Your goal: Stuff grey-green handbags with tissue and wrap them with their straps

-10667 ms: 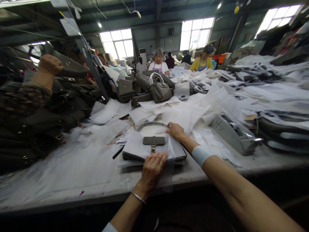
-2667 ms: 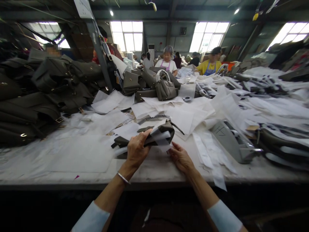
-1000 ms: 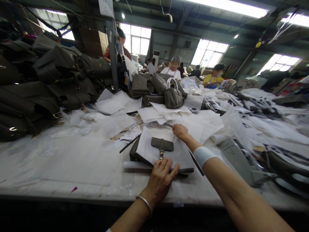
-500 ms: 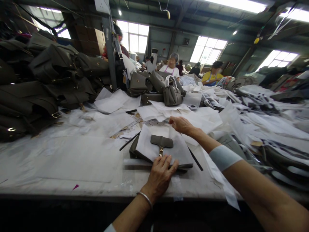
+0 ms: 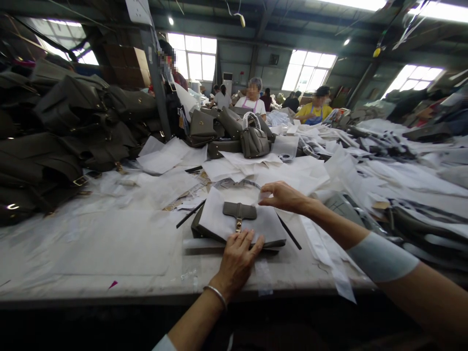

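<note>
- Left hand (image 5: 237, 258): fingers outstretched and resting on the near edge of the grey bag (image 5: 230, 209), just below its gold clasp (image 5: 239, 224), as half a second ago.
- Right hand (image 5: 280, 196): thumb and forefinger curled towards each other around a pale scrap (image 5: 263, 195); whether they grip it, I cannot tell.
- These right fingertips have come closer to the bag, which lies beyond the left fingers.
- The wrapped handle (image 5: 226, 182), mostly hidden half a second ago, now arches into view left of the right fingertips.
</note>
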The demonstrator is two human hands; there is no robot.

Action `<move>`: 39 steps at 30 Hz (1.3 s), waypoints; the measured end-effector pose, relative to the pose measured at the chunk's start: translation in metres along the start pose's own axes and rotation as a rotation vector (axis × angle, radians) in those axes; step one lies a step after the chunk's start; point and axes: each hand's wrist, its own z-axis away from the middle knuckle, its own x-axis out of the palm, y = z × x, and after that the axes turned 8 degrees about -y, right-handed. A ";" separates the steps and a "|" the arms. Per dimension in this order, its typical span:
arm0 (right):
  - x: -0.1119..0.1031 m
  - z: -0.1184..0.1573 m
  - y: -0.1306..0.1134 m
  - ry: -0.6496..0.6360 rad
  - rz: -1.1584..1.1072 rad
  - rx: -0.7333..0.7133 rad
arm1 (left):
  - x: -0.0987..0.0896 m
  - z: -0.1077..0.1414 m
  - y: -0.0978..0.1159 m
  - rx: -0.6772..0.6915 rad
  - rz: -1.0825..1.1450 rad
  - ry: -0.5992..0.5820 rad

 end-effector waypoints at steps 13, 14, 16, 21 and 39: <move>0.011 -0.093 0.060 0.363 -0.303 0.490 | -0.004 0.013 0.009 0.039 -0.090 0.124; 0.012 -0.095 0.065 0.363 -0.328 0.502 | -0.004 0.014 0.009 0.039 -0.091 0.130; 0.014 -0.098 0.073 0.360 -0.396 0.524 | -0.004 0.014 0.010 0.045 -0.086 0.135; 0.023 -0.102 0.087 0.328 -0.581 0.512 | -0.008 0.012 0.010 0.051 -0.090 0.142; 0.028 -0.079 0.065 0.205 -0.667 0.462 | -0.067 -0.042 -0.035 0.210 -0.083 -0.193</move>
